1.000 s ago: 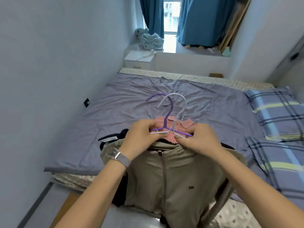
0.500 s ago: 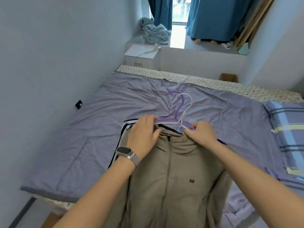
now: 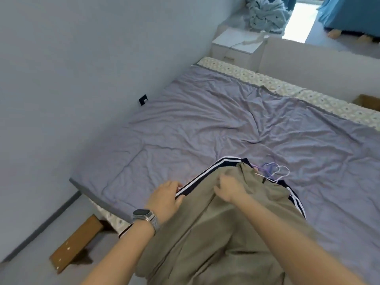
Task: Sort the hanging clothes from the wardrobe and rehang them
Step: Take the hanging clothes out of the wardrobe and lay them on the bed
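clothes (image 3: 236, 202) are lying lengthwise away from the person, hangers (image 3: 273, 171) beyond both hands; left hand (image 3: 164, 199) pinching the striped edge, right hand (image 3: 228, 189) gripping the khaki jacket.

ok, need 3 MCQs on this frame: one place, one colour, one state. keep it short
1. Where do the hangers lie?
A. on the bed, past the jacket's collar
B. on the floor
C. on the nightstand

2. What colour is the top garment, the jacket?
A. red
B. khaki
C. white

3. What is the right hand doing?
A. hanging idle
B. holding a hanger
C. gripping the jacket fabric

Key:
1 A: the purple and white hooks rest on the sheet just beyond the collar.
2 B: the zipped jacket on top is khaki, with a dark striped garment under it.
3 C: its fingers are curled into a bunched fold of the jacket; the left hand holds the striped edge.
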Demonstrator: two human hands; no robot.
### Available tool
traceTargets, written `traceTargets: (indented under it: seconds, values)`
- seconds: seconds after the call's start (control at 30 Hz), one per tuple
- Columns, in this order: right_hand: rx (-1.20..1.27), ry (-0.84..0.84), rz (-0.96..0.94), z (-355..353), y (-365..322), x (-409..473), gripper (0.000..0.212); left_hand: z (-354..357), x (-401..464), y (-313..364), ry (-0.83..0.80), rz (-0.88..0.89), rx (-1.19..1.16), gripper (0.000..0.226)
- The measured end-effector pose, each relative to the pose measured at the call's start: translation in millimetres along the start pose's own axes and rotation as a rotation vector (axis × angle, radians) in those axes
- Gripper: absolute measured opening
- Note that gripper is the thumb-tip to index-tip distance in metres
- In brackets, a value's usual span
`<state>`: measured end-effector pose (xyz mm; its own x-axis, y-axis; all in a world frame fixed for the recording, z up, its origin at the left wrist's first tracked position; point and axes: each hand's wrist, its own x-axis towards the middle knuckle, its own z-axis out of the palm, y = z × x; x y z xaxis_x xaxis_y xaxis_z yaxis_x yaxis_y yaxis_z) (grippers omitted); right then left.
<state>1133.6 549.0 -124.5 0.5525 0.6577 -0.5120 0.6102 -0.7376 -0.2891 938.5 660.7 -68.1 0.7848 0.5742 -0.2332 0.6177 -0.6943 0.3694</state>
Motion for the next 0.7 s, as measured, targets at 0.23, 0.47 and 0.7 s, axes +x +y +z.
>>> traceTargets:
  seconds: [0.23, 0.47, 0.7]
  values:
    - [0.001, -0.116, -0.445, 22.1, -181.9, -68.5, 0.05, -57.8, -140.6, -97.1, 0.098, -0.374, -0.038, 0.04]
    - [-0.126, -0.225, -0.89, 103.4, -310.8, -244.8, 0.061, -73.2, -381.1, -158.2, 0.264, -0.773, -0.111, 0.047]
    - [-0.419, -0.309, -1.283, 186.8, -379.6, -458.7, 0.068, -30.9, -697.5, -119.0, 0.465, -1.25, -0.169, 0.064]
